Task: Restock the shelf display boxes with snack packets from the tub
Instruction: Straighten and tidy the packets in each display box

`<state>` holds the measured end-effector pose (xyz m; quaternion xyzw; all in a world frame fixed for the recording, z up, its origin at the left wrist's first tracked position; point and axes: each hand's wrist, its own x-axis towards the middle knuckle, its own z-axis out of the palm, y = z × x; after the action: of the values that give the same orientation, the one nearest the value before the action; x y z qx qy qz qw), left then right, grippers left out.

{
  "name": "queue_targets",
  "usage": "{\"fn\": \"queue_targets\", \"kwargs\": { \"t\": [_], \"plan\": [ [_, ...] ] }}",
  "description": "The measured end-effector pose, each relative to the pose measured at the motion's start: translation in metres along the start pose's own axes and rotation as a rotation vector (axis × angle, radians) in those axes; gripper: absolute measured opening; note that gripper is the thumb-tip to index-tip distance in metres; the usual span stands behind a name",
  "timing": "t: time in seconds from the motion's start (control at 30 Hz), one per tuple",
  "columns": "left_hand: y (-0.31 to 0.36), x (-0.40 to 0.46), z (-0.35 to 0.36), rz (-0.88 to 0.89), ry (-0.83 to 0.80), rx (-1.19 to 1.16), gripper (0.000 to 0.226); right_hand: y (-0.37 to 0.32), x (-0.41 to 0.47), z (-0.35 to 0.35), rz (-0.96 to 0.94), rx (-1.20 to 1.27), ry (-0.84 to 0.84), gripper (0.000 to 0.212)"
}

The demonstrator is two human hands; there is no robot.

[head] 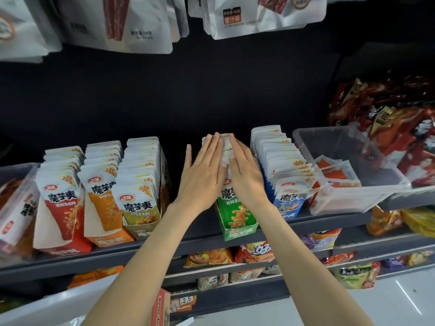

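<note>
A green display box (pixel 236 228) of snack packets stands at the middle of the shelf. My left hand (pixel 202 175) and my right hand (pixel 244 175) lie flat with straight fingers on the tops of its packets (pixel 224 147), side by side. The clear plastic tub (pixel 348 165) sits at the right on the same shelf and holds a few orange-red packets (pixel 334 172). A blue display box (pixel 290 201) stands between the green box and the tub, full of packets.
Red (pixel 62 208), orange (pixel 103 201) and olive (pixel 138 201) display boxes fill the shelf's left part. White pouches (pixel 259 17) hang above. Red snack bags (pixel 388 118) pile behind the tub. Lower shelves (pixel 235 255) carry more bags. The shelf edge (pixel 188 243) runs below my wrists.
</note>
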<state>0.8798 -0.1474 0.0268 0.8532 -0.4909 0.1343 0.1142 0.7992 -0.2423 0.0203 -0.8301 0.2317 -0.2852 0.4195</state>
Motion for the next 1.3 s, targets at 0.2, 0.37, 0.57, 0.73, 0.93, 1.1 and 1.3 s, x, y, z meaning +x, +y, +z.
{"fn": "queue_targets", "kwargs": {
  "t": [0.2,0.37,0.57,0.73,0.93,1.1,1.3],
  "plan": [
    [-0.005,0.009,-0.001,-0.004,-0.038,0.052,0.064,0.009,-0.024,0.0,0.178,0.239,-0.038,0.049],
    [-0.008,0.014,-0.003,-0.023,-0.072,0.025,0.071,0.01,-0.025,0.002,0.171,0.228,-0.015,0.045],
    [-0.006,0.013,-0.009,0.0,-0.096,0.068,0.065,0.006,-0.034,-0.004,0.157,0.222,0.004,0.05],
    [0.003,0.009,-0.024,0.132,-0.011,0.135,0.058,0.011,-0.058,-0.002,0.155,0.234,0.004,0.048],
    [0.033,0.015,-0.018,0.085,-0.168,0.085,0.059,0.014,-0.057,0.002,0.047,0.081,0.047,0.043],
    [0.032,0.02,-0.004,0.025,-0.157,0.109,0.055,0.02,-0.056,0.004,0.023,0.029,0.048,0.046],
    [0.025,0.002,-0.003,-0.084,0.243,-0.54,0.056,0.009,-0.057,-0.009,0.125,0.16,-0.054,0.052]
  ]
}}
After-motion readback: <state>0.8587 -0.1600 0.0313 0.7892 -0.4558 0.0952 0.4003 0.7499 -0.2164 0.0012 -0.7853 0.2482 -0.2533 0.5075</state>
